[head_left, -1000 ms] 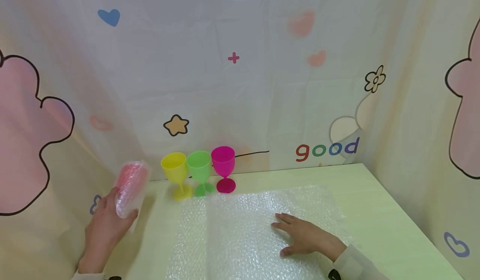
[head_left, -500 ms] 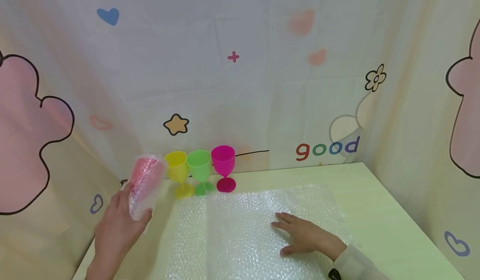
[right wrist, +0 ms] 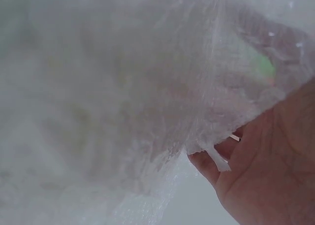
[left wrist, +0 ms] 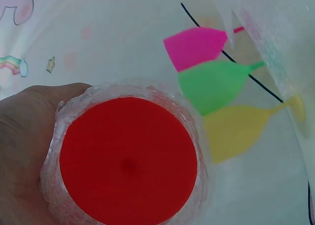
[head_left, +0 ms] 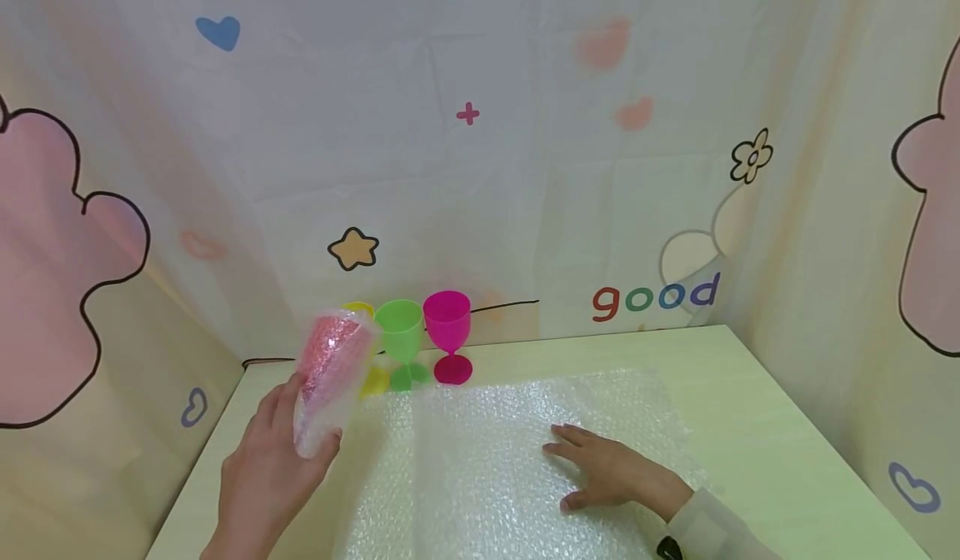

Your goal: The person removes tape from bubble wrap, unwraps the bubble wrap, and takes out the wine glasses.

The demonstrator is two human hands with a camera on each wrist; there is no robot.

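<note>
My left hand (head_left: 273,460) grips a red cup wrapped in bubble wrap (head_left: 333,377), tilted and raised over the left of the table. Seen from the left wrist, the red round end of this wrapped cup (left wrist: 128,161) faces the camera, and the hand (left wrist: 24,151) curls round its side. On the large bubble wrap sheet (head_left: 480,468), my right hand (head_left: 615,470) rests with fingers spread. Blurry bubble wrap (right wrist: 108,112) fills much of the right wrist view and hides part of that hand (right wrist: 270,171).
Three plastic goblets stand along the back of the table: a yellow one (head_left: 375,383) partly behind the wrapped cup, a green one (head_left: 401,331) and a magenta one (head_left: 447,322). A printed curtain (head_left: 487,193) hangs behind the pale table (head_left: 757,443).
My left hand has carried the wrapped cup rightward, from the far left until it partly covers the yellow goblet. My right hand has stayed in place on the sheet.
</note>
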